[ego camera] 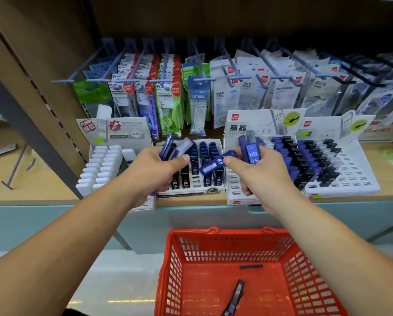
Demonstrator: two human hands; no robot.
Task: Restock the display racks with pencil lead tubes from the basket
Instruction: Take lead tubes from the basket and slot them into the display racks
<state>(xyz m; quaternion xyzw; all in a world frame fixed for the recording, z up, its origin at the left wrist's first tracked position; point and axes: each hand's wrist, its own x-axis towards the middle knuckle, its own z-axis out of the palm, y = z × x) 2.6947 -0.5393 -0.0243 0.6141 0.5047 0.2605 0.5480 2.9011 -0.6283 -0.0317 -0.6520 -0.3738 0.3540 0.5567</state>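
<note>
Head-camera view down a person's two bare forearms toward a shop shelf. A red plastic lattice basket (pixel 175 270) sits at bottom centre, and two dark blue pencil lead tubes (pixel 236 293) lie on its floor. Straight above the basket, on a pale wooden shelf (pixel 388 185), stands a white slotted display rack (pixel 196 179) partly filled with dark blue tubes. Up and to the right of the basket are two wider white racks (pixel 355 179) holding blue and black tubes, with many bare slots in their front rows. Up and to the left is a white rack of white-capped tubes (pixel 99 165). Both hands hover above the basket, in front of the racks. The left hand (pixel 154 172) is curled round a fanned bunch of blue and clear tubes (pixel 177 149). The right hand (pixel 259 176) grips one blue tube marked HB 0.5 (pixel 251 153) upright. Another slanting blue tube (pixel 213 166) lies between the hands, by the right thumb; which hand holds it cannot be told. The step looks like sorting held tubes before slotting. The next move likely calls for matching a label to its rack and lowering that tube upright into a bare slot.
</note>
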